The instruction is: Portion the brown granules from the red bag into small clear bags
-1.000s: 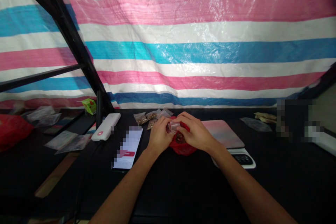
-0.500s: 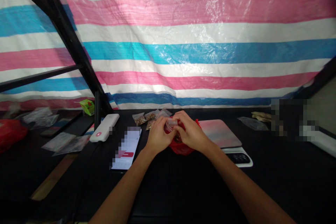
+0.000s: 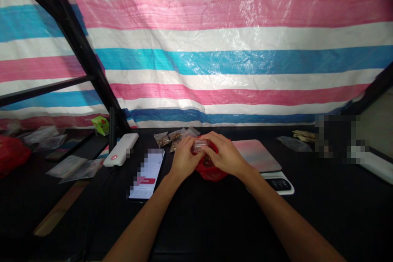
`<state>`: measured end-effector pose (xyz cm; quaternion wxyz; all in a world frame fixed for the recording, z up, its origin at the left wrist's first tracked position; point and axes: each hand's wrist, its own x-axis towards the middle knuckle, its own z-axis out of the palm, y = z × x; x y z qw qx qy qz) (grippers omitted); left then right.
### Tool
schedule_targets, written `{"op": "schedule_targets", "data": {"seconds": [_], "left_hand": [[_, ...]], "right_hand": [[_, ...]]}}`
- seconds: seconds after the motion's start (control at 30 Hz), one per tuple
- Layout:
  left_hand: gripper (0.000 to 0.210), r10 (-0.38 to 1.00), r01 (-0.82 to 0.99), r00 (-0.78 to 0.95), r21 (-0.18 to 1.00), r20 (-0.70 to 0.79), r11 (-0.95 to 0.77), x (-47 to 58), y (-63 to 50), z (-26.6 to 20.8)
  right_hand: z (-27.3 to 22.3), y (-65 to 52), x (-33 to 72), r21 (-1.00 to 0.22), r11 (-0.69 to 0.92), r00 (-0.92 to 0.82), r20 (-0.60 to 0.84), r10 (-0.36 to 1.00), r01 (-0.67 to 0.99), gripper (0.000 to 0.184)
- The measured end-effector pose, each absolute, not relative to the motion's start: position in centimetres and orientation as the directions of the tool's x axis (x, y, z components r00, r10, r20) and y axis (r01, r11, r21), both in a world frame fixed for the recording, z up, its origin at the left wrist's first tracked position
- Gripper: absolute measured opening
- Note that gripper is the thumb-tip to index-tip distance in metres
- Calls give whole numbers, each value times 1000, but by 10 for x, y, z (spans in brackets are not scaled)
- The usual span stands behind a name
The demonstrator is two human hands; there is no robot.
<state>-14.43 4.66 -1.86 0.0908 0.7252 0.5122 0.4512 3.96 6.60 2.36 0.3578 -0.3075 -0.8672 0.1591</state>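
A small clear plastic bag (image 3: 201, 145) is pinched between my left hand (image 3: 188, 156) and my right hand (image 3: 225, 153), fingers curled round its edges from both sides. Right beneath it lies a red plastic bag (image 3: 211, 175) with small brown bits inside, partly covered by my hands. Just beyond my left hand are several small clear zip bags (image 3: 161, 139) filled with brown pieces. A kitchen scale (image 3: 259, 155) with a shiny metal top and white body stands beside my right hand, partly behind my forearm.
Left of my arm lie a lit phone (image 3: 147, 176) and a white power strip-like block (image 3: 121, 150). Further left are empty clear bags (image 3: 75, 168), a green box (image 3: 100, 125) and another red bag (image 3: 12, 155). Behind hangs a striped tarp (image 3: 215, 61); a black metal post (image 3: 82, 57) slants at left.
Both hands stay in nearly the same place, still on the small clear bag. The bag's mouth looks slightly wider now. The whole view has shifted a little.
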Motion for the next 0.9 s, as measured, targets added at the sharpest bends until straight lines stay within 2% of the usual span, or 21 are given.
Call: {"op": "schedule_targets", "data": {"seconds": [0.07,0.2,0.27,0.4,0.53,0.63,0.77,0.9], "left_hand": [[14,822,662,44,600,568,-449,-146,47,-19],[10,836,682,-25,620,548,-387,-147,49,-21],[13,843,676,-63,644,534,-358,-147,49,-21],[20,861,648,-179,715,476,-261,-146,48,-19],[19,832,624,-325,763,450,-169,-145,45,-15],[19,830,619,-379,778,410,-102,-144,43,-10],[20,862,665,-385,747,330,11,-142,39,-5],[23,880,657,-401,749,255,82,-141,37,-3]], "right_hand": [[23,67,39,-506,773,-555,543,631,383,24],[21,69,40,-507,795,-537,592,601,332,42],[19,72,42,-507,786,-498,609,618,355,48],[18,81,51,-475,770,-486,598,637,425,47],[18,87,62,-369,796,-646,465,605,480,49],[19,86,65,-379,790,-732,322,601,482,49],[18,82,64,-409,754,-737,240,632,514,47],[17,83,65,-352,719,-691,228,687,599,40]]}}
